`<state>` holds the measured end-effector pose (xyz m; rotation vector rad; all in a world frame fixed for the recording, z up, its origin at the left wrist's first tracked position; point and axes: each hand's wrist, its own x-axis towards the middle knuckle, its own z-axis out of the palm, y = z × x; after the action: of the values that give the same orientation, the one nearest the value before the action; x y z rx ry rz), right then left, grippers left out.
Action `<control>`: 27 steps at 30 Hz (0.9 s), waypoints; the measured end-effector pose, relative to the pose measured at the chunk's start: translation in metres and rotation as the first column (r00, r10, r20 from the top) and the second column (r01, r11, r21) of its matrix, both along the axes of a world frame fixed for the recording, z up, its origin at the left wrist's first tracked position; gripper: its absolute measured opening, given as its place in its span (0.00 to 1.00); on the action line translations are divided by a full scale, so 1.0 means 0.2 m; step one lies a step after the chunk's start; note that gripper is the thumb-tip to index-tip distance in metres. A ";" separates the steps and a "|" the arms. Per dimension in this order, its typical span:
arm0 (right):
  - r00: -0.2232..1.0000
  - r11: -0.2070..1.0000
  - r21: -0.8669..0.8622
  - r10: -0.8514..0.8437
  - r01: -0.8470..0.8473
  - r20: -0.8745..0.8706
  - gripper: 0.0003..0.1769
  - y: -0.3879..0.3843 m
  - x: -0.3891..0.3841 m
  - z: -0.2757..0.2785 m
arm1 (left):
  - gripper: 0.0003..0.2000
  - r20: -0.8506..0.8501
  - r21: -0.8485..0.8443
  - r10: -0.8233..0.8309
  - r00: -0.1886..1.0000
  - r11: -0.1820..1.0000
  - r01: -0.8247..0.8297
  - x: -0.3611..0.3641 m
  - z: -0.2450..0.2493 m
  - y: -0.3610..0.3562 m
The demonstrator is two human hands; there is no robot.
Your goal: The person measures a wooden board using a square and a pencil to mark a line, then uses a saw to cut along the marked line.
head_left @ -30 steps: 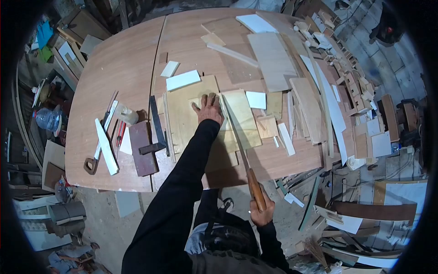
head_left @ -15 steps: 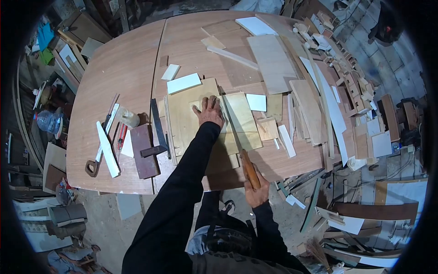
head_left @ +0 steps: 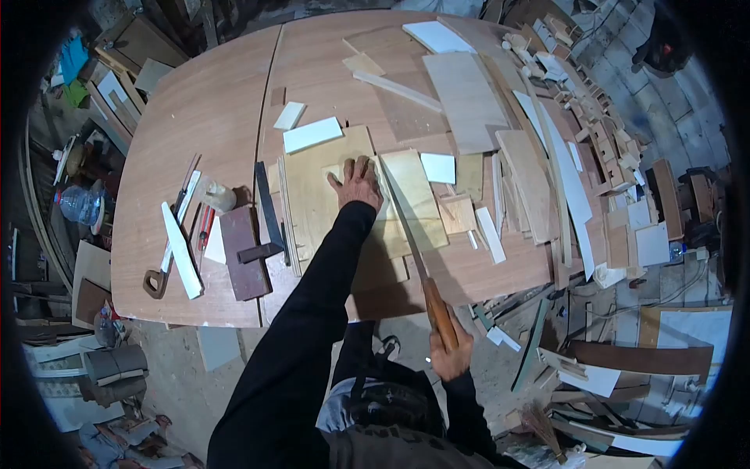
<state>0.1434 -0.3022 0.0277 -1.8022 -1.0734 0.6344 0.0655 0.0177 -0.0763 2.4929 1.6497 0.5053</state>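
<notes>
My right hand [head_left: 451, 353] is wrapped round the wooden handle of a handsaw [head_left: 439, 309] at the table's front edge. The saw's long blade slants up and left across pale plywood, its far end close to my left hand. Fingers spread, my left hand [head_left: 357, 186] presses on a small pale piece of wood lying on a larger plywood board [head_left: 306, 176]. To the right of the blade lies another light plywood piece [head_left: 416, 176]. The exact line where the blade meets the wood is hard to make out.
On the wooden table [head_left: 183, 117], a try square [head_left: 262, 252] rests on a dark red block [head_left: 244, 277]. Left of it are a second saw [head_left: 155, 283], a white strip [head_left: 181, 254] and a jar [head_left: 219, 195]. Offcuts and panels [head_left: 527, 184] crowd the right side.
My right hand has drawn the saw back toward me and slightly right, so its handle sits lower, past the table edge. My left hand stays on the wood; the view has shifted slightly.
</notes>
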 end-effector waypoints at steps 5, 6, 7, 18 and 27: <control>1.000 0.999 -0.032 0.008 -0.008 0.002 0.32 0.14 0.01 -0.08 | 0.24 0.000 0.041 -0.004 1.000 0.999 0.004 0.01 0.00 0.03; 1.000 0.999 -0.047 0.006 -0.006 -0.003 0.32 0.06 -0.02 -0.05 | 0.24 -0.004 0.026 -0.005 1.000 1.000 0.005 0.01 -0.01 -0.01; 1.000 1.000 -0.013 0.013 -0.013 0.012 0.31 -0.01 -0.03 -0.01 | 0.23 0.003 0.031 -0.004 1.000 1.000 0.004 0.02 0.00 0.01; 0.995 0.999 -0.052 0.011 -0.016 -0.099 0.28 -0.02 -0.03 -0.02 | 0.25 0.012 0.045 0.001 1.000 0.999 -0.001 0.02 0.01 0.03; 1.000 0.997 0.069 -0.025 0.026 -0.016 0.32 0.24 -0.03 -0.05 | 0.27 -0.051 0.019 -0.001 0.999 1.000 0.002 0.01 -0.02 0.03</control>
<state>0.1375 -0.2551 0.0168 -1.7463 -1.0481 0.5879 0.0678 0.0239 -0.0806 2.5408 1.6687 0.4631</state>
